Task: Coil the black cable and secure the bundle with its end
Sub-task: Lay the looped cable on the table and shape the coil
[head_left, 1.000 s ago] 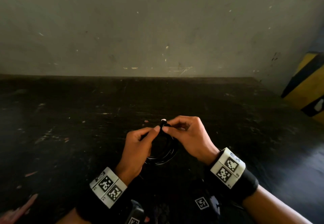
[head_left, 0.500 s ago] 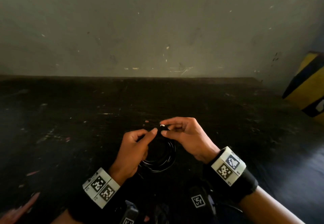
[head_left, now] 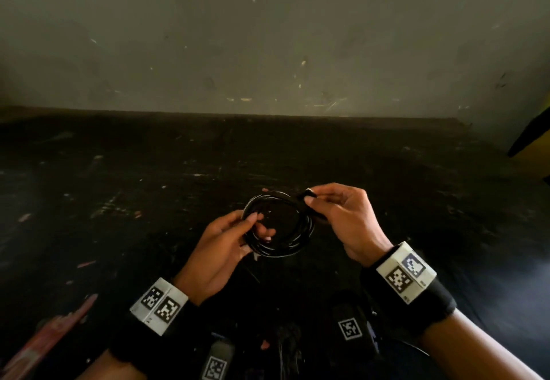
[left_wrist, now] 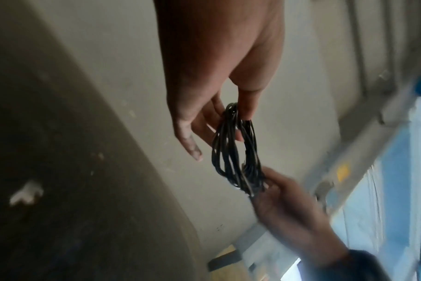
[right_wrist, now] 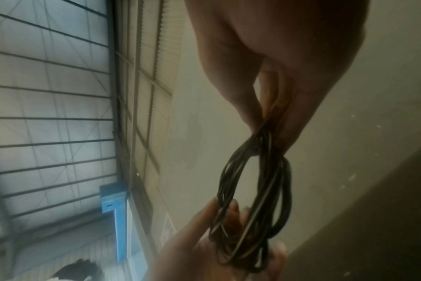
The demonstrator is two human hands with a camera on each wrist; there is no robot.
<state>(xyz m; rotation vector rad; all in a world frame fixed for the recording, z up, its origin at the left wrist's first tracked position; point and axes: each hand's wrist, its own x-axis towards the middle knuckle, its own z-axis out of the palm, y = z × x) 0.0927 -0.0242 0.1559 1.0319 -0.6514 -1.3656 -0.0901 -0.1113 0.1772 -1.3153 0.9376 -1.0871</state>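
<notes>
The black cable [head_left: 300, 231] is wound into a round coil of several loops, held above the dark table [head_left: 148, 201]. My left hand [head_left: 256, 228] pinches the coil's left side, thumb on top and fingers reaching through the ring. My right hand [head_left: 309, 195] pinches the upper right of the coil, where the cable's end with a pale tip pokes out between thumb and forefinger. In the left wrist view the coil [left_wrist: 233, 148] hangs edge-on between the left hand [left_wrist: 233, 114] and the right hand [left_wrist: 289, 205]. The right wrist view shows the same coil [right_wrist: 255, 190] stretched between both hands.
A scuffed grey wall [head_left: 268, 52] rises behind the table. A yellow and black object [head_left: 532, 147] stands at the far right edge. A reddish strip [head_left: 50, 341] lies at the near left. Dark devices with square markers [head_left: 349, 329] sit close to my body.
The hands have drawn apart: the left slid down to the coil's left side, the right moved right and up with the end. The coil now faces the head camera as an open ring.
</notes>
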